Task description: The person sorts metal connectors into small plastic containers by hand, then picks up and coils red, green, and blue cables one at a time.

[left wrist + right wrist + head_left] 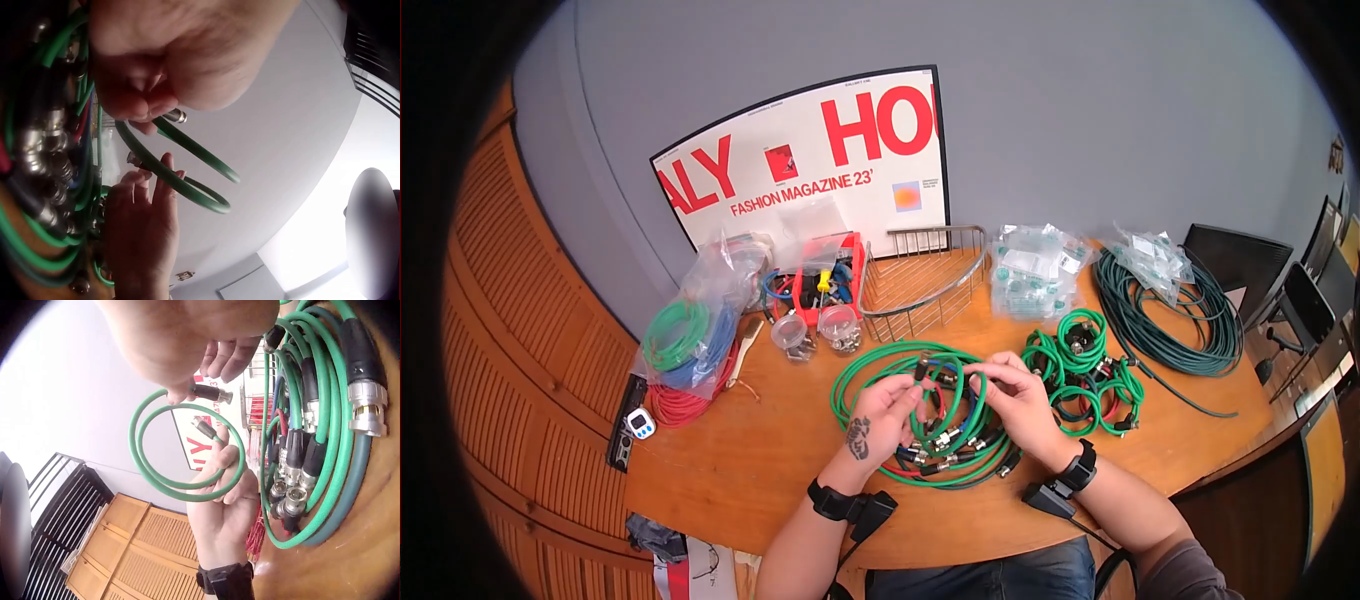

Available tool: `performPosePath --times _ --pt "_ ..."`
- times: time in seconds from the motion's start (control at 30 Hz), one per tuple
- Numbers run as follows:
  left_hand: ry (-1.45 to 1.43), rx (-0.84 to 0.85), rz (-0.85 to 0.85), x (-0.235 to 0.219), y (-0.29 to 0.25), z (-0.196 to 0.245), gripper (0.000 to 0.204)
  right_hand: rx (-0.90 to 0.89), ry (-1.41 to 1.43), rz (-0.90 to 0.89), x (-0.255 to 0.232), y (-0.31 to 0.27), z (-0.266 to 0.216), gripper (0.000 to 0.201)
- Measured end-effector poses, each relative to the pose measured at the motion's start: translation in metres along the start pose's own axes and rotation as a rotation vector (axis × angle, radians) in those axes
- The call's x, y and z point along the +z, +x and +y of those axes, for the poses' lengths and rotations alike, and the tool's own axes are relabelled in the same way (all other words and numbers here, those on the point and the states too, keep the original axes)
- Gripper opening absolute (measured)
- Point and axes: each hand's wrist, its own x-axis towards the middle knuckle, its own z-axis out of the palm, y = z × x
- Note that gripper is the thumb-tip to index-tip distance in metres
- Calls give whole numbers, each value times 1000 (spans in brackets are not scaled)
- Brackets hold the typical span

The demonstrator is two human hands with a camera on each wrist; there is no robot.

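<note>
Both hands are raised over a pile of cables, holding a short green cable (132,434) bent into a double loop. My left hand (885,415) grips the loop near one end, whose black-and-silver connector (204,427) sticks out past the fingers. With thumb and fingers, my right hand (1028,408) pinches the other end, just behind its connector (212,394). Beneath them on the table lies the pile of larger green cable coils (837,400), with several metal connectors (367,403) along its near side.
Small tied green cable coils (1040,350) sit to the right, before a thick dark green coil (1220,340) and clear plastic bags (1040,275). Behind stand a wire basket (983,265) and a red bin (855,270). Bagged cables (675,335) and a timer (640,423) are left.
</note>
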Motion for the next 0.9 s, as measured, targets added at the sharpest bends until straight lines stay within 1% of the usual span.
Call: performPosePath --times 0.03,0.07,0.1,0.17,0.2,0.23,0.3,0.37,0.4,0.47,0.5,0.57,0.6,0.63,0.67,0.7,0.73,0.77,0.8,0.83,0.9 --pt "-3 -9 -1 2 -1 -2 22 -23 63 57 1 -1 6 21" --pt "52 27 -37 5 -1 -3 22 -81 117 47 2 1 11 20" --pt "109 69 -74 7 -2 -3 21 -78 118 48 1 -1 11 20" --pt "134 80 -75 10 -3 -3 20 166 201 -72 -2 -2 8 21" --pt "178 128 -53 11 -2 -6 19 166 191 -86 -1 -3 9 23" --pt "222 177 -31 11 -1 -9 18 188 222 -60 2 -4 12 22" --pt "246 194 -36 11 -1 -5 17 299 216 -100 1 -4 9 22" --pt "355 165 16 16 -4 0 18 314 251 -86 2 -2 6 23" --pt "352 157 16 16 -4 -4 18 328 288 -72 3 -3 6 25" --pt "349 250 -17 16 -3 -13 21 328 315 -87 6 -5 6 27" --pt "349 251 -15 16 -2 -16 21 317 339 -102 6 -5 5 30" --pt "367 218 -16 17 -2 -20 25 315 367 -119 7 -5 4 29" --pt "417 301 -2 18 -2 -18 26 322 356 -137 6 -6 4 28" --pt "418 306 0 18 -3 -15 26 331 344 -155 5 -6 5 28" --pt "420 222 -19 23 -9 0 22 319 345 -174 5 -7 7 22" --pt "420 134 -38 25 -12 7 19 321 345 -174 7 -7 11 22" --pt "353 133 -53 25 -11 3 20 270 365 -165 10 -7 18 19" --pt "350 126 -53 24 -10 2 20 222 385 -156 12 -9 21 15" --pt "313 86 -72 22 -9 2 20 229 414 -160 11 -10 20 11" --pt "277 49 -90 21 -8 2 20 236 415 -160 11 -11 20 11" --pt "240 41 -73 21 -8 3 19 203 446 -189 10 -9 18 12"
